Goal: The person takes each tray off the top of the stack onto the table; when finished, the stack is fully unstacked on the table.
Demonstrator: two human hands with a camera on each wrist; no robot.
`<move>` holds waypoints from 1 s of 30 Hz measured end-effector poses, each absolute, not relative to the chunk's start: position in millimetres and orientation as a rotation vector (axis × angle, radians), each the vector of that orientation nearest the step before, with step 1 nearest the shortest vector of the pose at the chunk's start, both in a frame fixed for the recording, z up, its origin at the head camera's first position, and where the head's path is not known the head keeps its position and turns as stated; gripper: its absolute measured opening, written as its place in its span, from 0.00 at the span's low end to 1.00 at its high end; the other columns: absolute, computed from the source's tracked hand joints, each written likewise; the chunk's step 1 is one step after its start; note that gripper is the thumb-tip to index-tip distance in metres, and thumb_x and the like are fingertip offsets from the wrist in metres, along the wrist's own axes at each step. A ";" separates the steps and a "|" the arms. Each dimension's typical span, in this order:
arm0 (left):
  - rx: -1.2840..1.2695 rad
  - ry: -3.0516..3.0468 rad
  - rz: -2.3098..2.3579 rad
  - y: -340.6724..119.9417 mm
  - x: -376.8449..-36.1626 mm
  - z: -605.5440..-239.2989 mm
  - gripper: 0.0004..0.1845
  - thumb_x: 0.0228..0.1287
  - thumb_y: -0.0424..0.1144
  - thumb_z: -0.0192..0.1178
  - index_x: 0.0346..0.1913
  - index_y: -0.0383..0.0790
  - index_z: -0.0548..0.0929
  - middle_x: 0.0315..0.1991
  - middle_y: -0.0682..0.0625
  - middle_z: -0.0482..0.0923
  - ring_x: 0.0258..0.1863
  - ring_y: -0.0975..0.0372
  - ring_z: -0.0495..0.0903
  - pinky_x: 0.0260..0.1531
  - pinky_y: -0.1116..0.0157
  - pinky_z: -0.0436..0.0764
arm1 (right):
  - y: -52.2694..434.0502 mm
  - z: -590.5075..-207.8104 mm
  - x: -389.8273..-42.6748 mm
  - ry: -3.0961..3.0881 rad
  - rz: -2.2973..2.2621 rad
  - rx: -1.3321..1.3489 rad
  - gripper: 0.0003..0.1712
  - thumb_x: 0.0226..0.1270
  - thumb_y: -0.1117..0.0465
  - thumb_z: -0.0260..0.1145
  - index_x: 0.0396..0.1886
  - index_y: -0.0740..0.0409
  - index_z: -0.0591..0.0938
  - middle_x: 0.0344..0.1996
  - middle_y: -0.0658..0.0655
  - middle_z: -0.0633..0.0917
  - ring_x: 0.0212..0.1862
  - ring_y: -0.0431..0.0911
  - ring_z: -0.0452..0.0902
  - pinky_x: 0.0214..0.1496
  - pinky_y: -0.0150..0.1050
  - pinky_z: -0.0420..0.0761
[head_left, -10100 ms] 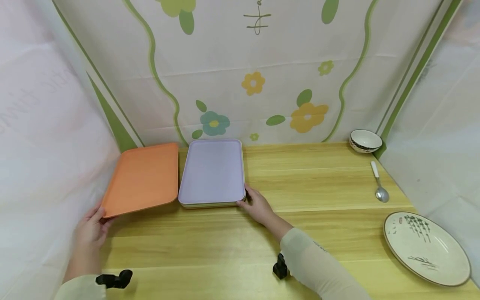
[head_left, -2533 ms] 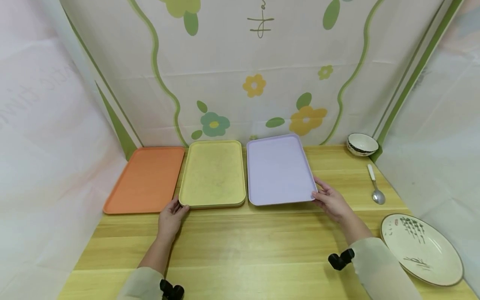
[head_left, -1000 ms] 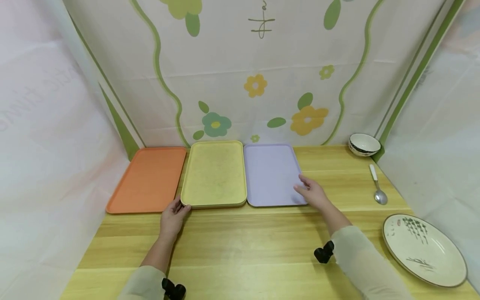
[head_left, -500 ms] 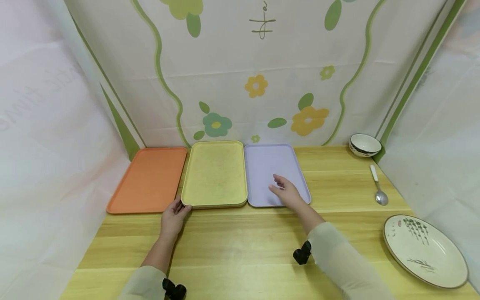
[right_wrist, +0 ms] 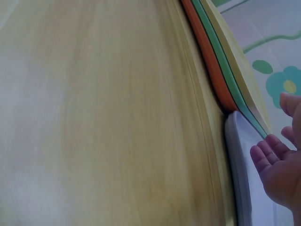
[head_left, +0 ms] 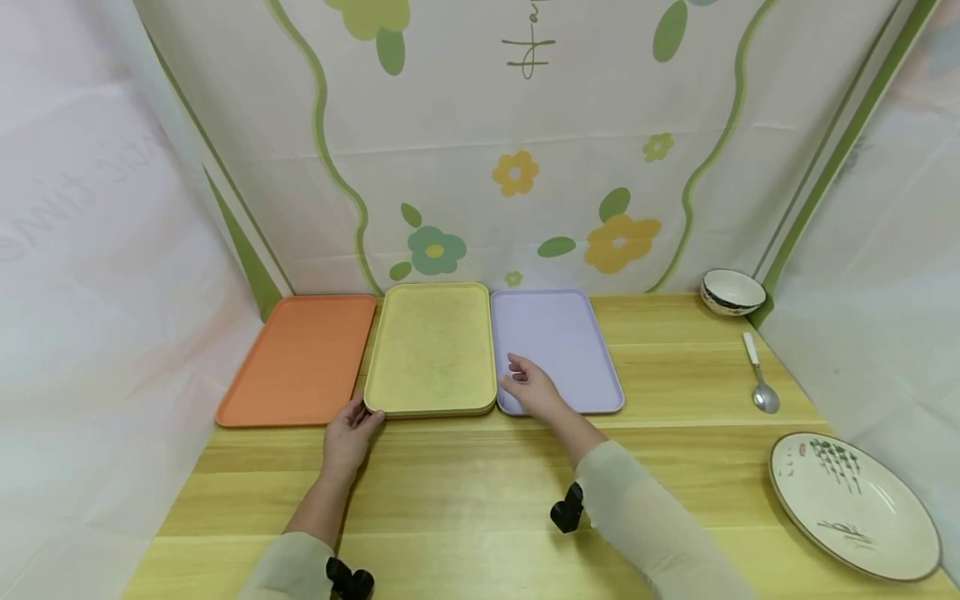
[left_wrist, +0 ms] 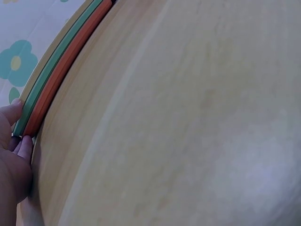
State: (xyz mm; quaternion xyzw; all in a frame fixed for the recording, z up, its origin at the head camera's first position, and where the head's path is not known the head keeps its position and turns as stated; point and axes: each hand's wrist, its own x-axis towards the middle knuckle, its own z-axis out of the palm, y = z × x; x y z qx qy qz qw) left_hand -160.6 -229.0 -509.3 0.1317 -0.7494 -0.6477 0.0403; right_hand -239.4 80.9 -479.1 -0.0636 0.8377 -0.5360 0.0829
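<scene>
A stack of rectangular trays, a yellow tray (head_left: pixel 431 350) uppermost, stands against the back wall. Below it, the left wrist view shows the edges of a green tray (left_wrist: pixel 55 67) and an orange-red tray (left_wrist: pixel 66 70). My left hand (head_left: pixel 347 437) pinches the stack's near left corner, thumb at the top rim and fingers low. Right of the stack, a purple tray (head_left: pixel 570 350) lies flat. Over its left part hovers my right hand (head_left: pixel 536 393), fingers loosely bent and holding nothing, fingertips close to the stack's right side. Another orange tray (head_left: pixel 300 358) lies flat left of the stack.
On the right of the wooden table (head_left: pixel 450 500) are a patterned bowl (head_left: pixel 731 292) at the back, a white-handled spoon (head_left: pixel 761 375) and a large oval plate (head_left: pixel 855 504) near the front. A floral cloth wall (head_left: pixel 465 100) closes off the back.
Since the earliest frame, the orange tray has been laid down left and the purple one moved off the stack to the right. My right hand has released the purple tray and moved left.
</scene>
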 end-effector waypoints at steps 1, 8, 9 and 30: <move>0.405 -2.295 -1.987 -229.2 -160.5 -509.4 0.35 0.70 0.33 0.59 0.74 0.30 0.57 0.74 0.34 0.57 0.74 0.46 0.59 0.67 0.65 0.69 | 78.0 -480.0 -239.6 2.506 -1.593 -0.194 0.33 0.70 0.60 0.62 0.71 0.66 0.66 0.63 0.68 0.75 0.63 0.61 0.72 0.67 0.54 0.75; 0.403 -2.291 -2.000 -229.3 -160.3 -510.0 0.35 0.70 0.33 0.59 0.75 0.30 0.57 0.74 0.34 0.57 0.74 0.46 0.58 0.70 0.57 0.66 | 64.8 -484.4 -239.9 2.505 -1.535 -0.186 0.34 0.71 0.58 0.62 0.72 0.66 0.65 0.63 0.66 0.76 0.63 0.59 0.72 0.69 0.53 0.73; 0.402 -2.293 -1.998 -229.2 -160.5 -510.2 0.35 0.70 0.33 0.59 0.75 0.30 0.57 0.74 0.34 0.57 0.74 0.46 0.58 0.71 0.56 0.65 | 63.7 -485.2 -240.1 2.506 -1.524 -0.182 0.34 0.71 0.57 0.62 0.72 0.66 0.65 0.63 0.66 0.76 0.63 0.58 0.72 0.69 0.53 0.73; 0.383 -2.289 -2.011 -230.0 -158.7 -509.8 0.36 0.71 0.35 0.58 0.75 0.31 0.55 0.75 0.35 0.55 0.75 0.46 0.57 0.72 0.56 0.64 | 53.4 -489.4 -243.7 2.526 -1.504 -0.166 0.32 0.70 0.62 0.63 0.71 0.67 0.67 0.62 0.65 0.76 0.60 0.56 0.74 0.63 0.49 0.78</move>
